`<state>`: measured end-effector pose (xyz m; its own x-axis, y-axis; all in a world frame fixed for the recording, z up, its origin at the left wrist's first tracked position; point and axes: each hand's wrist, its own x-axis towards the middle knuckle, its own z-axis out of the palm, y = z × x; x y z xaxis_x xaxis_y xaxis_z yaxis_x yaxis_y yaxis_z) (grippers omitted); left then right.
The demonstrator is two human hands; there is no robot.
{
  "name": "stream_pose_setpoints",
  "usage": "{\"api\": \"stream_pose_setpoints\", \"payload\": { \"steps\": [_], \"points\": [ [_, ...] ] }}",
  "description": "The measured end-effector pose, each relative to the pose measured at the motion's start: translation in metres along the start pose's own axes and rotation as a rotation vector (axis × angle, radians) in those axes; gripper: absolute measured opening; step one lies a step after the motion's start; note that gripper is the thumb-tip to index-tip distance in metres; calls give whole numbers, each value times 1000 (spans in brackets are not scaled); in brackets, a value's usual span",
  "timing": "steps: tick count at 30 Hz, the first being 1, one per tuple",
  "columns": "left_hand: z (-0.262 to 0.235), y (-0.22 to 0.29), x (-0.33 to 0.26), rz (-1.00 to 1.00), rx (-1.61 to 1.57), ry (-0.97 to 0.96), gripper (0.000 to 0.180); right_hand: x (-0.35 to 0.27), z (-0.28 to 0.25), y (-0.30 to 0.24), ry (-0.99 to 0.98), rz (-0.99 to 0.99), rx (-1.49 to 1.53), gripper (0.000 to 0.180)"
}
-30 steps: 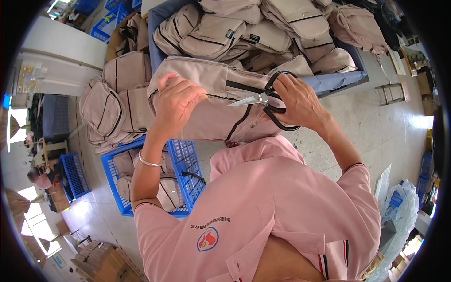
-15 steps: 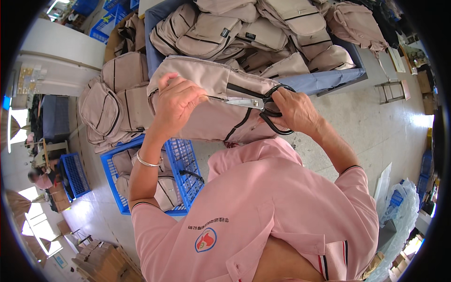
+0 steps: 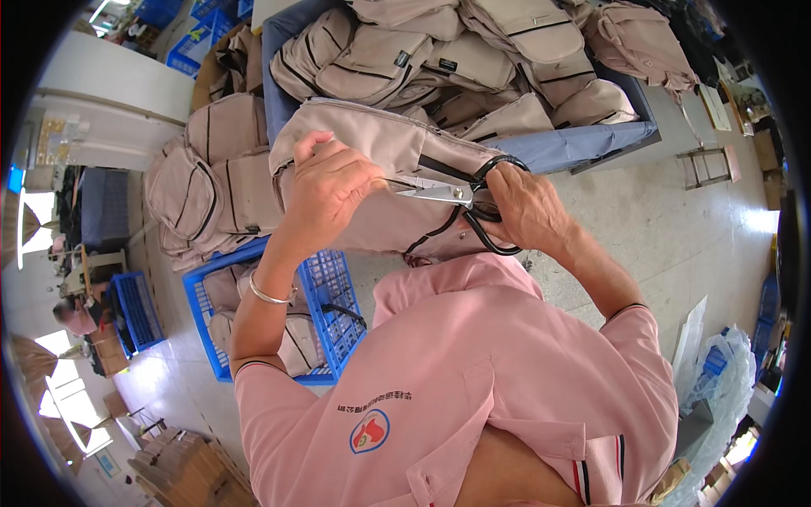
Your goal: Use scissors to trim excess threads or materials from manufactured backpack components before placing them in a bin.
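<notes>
My left hand (image 3: 328, 188) grips the fabric of a beige backpack (image 3: 380, 144) held up in front of me, pinching a thin thread near its seam. My right hand (image 3: 525, 208) is closed through the black loop handles of a pair of large scissors (image 3: 460, 198). The silver blades point left toward my left hand's fingers and lie against the bag's black-trimmed side. A silver bangle sits on my left wrist.
A pile of more beige backpacks (image 3: 473, 59) lies on a blue-covered table (image 3: 574, 144) ahead. A blue plastic crate (image 3: 325, 296) with backpacks stands on the floor to my left, more bags (image 3: 211, 177) stacked behind it. A small stool (image 3: 705, 165) stands at right. Another person (image 3: 76, 317) sits far left.
The scissors have shifted slightly left and lower along the bag, blades now nearer my left hand. Both hands have stayed on the backpack.
</notes>
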<state>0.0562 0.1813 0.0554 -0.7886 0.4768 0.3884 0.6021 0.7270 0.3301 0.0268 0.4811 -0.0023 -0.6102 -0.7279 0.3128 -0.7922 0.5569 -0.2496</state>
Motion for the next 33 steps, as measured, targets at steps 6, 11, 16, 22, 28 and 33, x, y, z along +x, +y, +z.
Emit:
{"api": "stream_pose_setpoints", "payload": {
  "steps": [6,11,16,22,28,33],
  "points": [
    [9,5,-5,-34,-23,-30,10,-23,15,-1,-37,62,10,54],
    [18,8,-35,-107,-6,7,8,-21,25,-2,-86,46,44,51],
    [28,15,-97,-266,77,118,9,-29,31,3,120,439,291,42],
    [29,24,-235,-828,34,416,8,-48,81,25,63,535,377,29],
    [-8,18,-363,-1346,-265,1312,12,-17,122,-15,-156,448,219,39],
    [-77,-3,-440,-1208,-287,1901,14,46,149,-58,-153,406,180,47]
  ]
}}
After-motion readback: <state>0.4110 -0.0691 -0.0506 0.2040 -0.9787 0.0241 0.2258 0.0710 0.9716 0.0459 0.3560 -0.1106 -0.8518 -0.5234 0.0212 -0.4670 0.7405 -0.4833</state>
